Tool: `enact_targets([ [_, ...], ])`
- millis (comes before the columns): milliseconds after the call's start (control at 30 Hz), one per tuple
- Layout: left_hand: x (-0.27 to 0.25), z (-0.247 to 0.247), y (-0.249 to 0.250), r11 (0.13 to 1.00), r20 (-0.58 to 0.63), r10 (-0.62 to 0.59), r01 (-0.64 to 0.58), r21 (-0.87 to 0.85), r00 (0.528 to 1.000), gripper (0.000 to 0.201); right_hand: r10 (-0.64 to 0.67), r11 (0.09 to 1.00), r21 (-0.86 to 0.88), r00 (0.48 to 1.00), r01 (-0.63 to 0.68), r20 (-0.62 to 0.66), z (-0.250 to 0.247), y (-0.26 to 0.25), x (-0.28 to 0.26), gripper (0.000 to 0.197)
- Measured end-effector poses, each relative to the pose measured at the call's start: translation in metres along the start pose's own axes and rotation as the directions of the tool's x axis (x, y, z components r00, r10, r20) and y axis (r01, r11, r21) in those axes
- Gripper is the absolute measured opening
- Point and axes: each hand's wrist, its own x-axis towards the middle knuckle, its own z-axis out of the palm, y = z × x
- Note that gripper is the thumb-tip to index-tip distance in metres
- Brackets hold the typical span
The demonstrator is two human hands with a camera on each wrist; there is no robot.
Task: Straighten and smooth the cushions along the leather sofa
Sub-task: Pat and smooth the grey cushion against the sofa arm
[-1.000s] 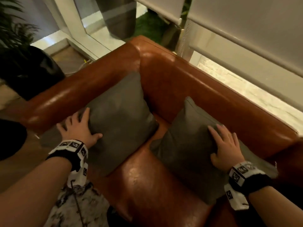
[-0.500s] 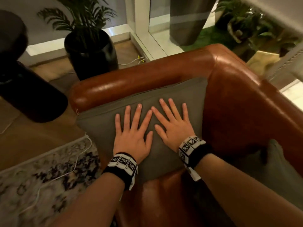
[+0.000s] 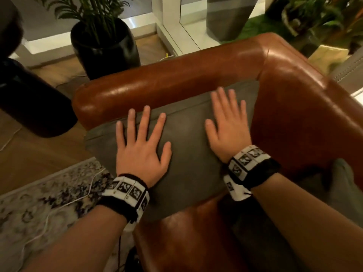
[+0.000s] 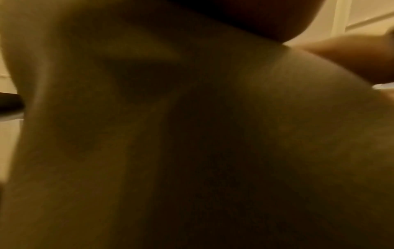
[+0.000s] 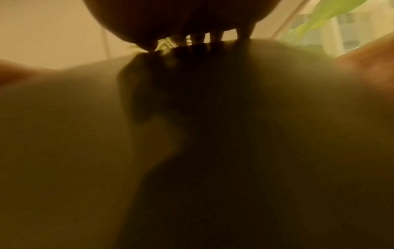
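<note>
Pressing down on one grey square fabric cushion [image 3: 188,154] are two hands: the left hand [image 3: 140,152] lies flat on its left half with all five fingers straight and spread wide, and the right hand [image 3: 228,126] lies flat on its right half with fingers straight and slightly parted, the fingertips [image 3: 221,91] reaching the cushion's far edge. The two hands are apart, with bare fabric between them. This cushion leans against the rounded arm of one brown leather sofa [image 3: 176,81], in the corner where the arm meets the backrest, its lower edge resting on the seat. A second grey fabric cushion [image 3: 341,185] shows partly at the right edge, against the backrest and untouched by either hand; the count of cushions in view is therefore two. Each wrist carries one black-and-white patterned wristband [image 3: 127,195]. Behind the sofa arm stands one glossy black round planter [image 3: 106,46] containing one green palm-like plant [image 3: 94,12]. One pale patterned rug [image 3: 49,203] lies on the wooden floor at left, with one thin white cable [image 3: 64,205] running across it. Both wrist views are dark and blurred, filled by cushion fabric [image 4: 277,134] at close range.
</note>
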Motion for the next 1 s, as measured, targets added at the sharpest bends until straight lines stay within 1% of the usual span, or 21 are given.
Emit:
enact_targets([
  [33, 0.007, 0.001, -0.001, 1.0, 0.006, 0.008, -0.008, 0.01, 1.0, 0.067, -0.079, 0.997, -0.009, 0.997, 0.079, -0.013, 0.009, -0.02, -0.006, 0.065],
  [67, 0.015, 0.003, -0.005, 1.0, 0.007, 0.0, 0.0, 0.016, 1.0, 0.066, -0.128, 0.991, -0.027, 0.992, 0.128, -0.015, 0.022, -0.036, -0.015, 0.063],
  [100, 0.02, 0.006, -0.009, 1.0, 0.01, -0.006, 0.006, 0.021, 1.0, 0.066, -0.136, 0.99, -0.041, 0.991, 0.136, -0.01, 0.037, -0.045, -0.029, 0.061],
  [167, 0.025, 0.013, -0.015, 0.999, 0.017, 0.017, -0.017, 0.04, 1.0, 0.065, -0.075, 0.996, -0.047, 0.997, 0.076, 0.01, 0.072, -0.046, -0.069, 0.063],
  [233, 0.022, 0.018, -0.017, 0.998, 0.021, 0.035, -0.037, 0.053, 0.999, 0.065, -0.01, 0.998, -0.057, 1.0, 0.011, 0.019, 0.108, -0.037, -0.116, 0.07],
  [300, 0.019, 0.021, -0.015, 0.998, 0.021, 0.034, -0.035, 0.051, 0.999, 0.065, 0.009, 0.994, -0.112, 0.997, -0.001, 0.072, 0.129, -0.027, -0.156, 0.074],
  [367, 0.017, 0.02, -0.014, 0.999, 0.034, 0.029, -0.031, 0.043, 0.999, 0.064, -0.002, 0.995, -0.101, 0.99, 0.016, 0.138, 0.131, -0.02, -0.182, 0.072],
  [433, 0.014, 0.017, -0.014, 0.999, 0.017, 0.021, -0.022, 0.043, 1.0, 0.064, -0.019, 0.999, -0.041, 0.989, 0.026, 0.145, 0.117, -0.014, -0.192, 0.066],
  [500, 0.007, 0.011, -0.007, 1.0, -0.046, -0.015, 0.015, 0.01, 0.999, 0.064, -0.016, 1.0, 0.016, 0.997, 0.015, 0.07, 0.092, -0.011, -0.182, 0.059],
  [533, 0.001, 0.01, -0.001, 0.999, -0.087, -0.033, 0.031, -0.02, 0.996, 0.064, -0.019, 0.999, 0.038, 1.0, 0.019, 0.02, 0.078, -0.011, -0.17, 0.057],
  [600, -0.013, 0.011, 0.016, 0.998, -0.124, -0.009, 0.001, -0.07, 0.992, 0.063, -0.05, 0.999, 0.019, 0.997, 0.051, -0.059, 0.049, -0.012, -0.13, 0.056],
  [633, -0.02, 0.014, 0.026, 0.996, -0.111, 0.035, -0.043, -0.073, 0.993, 0.064, -0.073, 0.997, -0.015, 0.996, 0.072, -0.06, 0.039, -0.014, -0.104, 0.056],
  [700, -0.028, 0.025, 0.035, 0.994, -0.071, 0.103, -0.106, -0.04, 0.992, 0.065, -0.145, 0.985, -0.093, 0.989, 0.145, 0.003, 0.027, -0.022, -0.056, 0.056],
  [733, -0.029, 0.028, 0.031, 0.994, -0.052, 0.101, -0.102, -0.023, 0.994, 0.066, -0.196, 0.969, -0.144, 0.979, 0.201, 0.052, 0.027, -0.023, -0.038, 0.057],
  [767, -0.028, 0.031, 0.021, 0.998, -0.037, 0.068, -0.068, -0.014, 0.997, 0.066, -0.244, 0.945, -0.197, 0.964, 0.26, 0.102, 0.028, -0.02, -0.025, 0.057],
  [800, -0.026, 0.033, 0.008, 1.0, -0.027, 0.013, -0.014, -0.011, 1.0, 0.068, -0.266, 0.925, -0.241, 0.954, 0.293, 0.142, 0.029, -0.011, -0.017, 0.058],
  [833, -0.026, 0.033, -0.009, 0.999, -0.024, -0.05, 0.05, -0.012, 0.998, 0.069, -0.241, 0.924, -0.265, 0.958, 0.276, 0.158, 0.029, 0.002, -0.01, 0.06],
  [867, -0.026, 0.033, -0.026, 0.994, -0.02, -0.106, 0.106, -0.019, 0.994, 0.07, -0.172, 0.941, -0.267, 0.974, 0.206, 0.148, 0.028, 0.017, -0.007, 0.061],
  [900, -0.029, 0.032, -0.041, 0.99, -0.011, -0.137, 0.136, -0.03, 0.991, 0.071, -0.077, 0.962, -0.253, 0.99, 0.105, 0.118, 0.027, 0.033, -0.006, 0.063],
  [967, -0.034, 0.027, -0.059, 0.989, -0.005, -0.142, 0.141, -0.054, 0.99, 0.071, 0.088, 0.976, -0.207, 0.993, -0.069, 0.082, 0.019, 0.052, -0.005, 0.064],
  [1000, -0.036, 0.024, -0.058, 0.987, -0.006, -0.149, 0.148, -0.061, 0.989, 0.071, 0.129, 0.973, -0.202, 0.989, -0.112, 0.075, 0.016, 0.052, -0.005, 0.064],
])
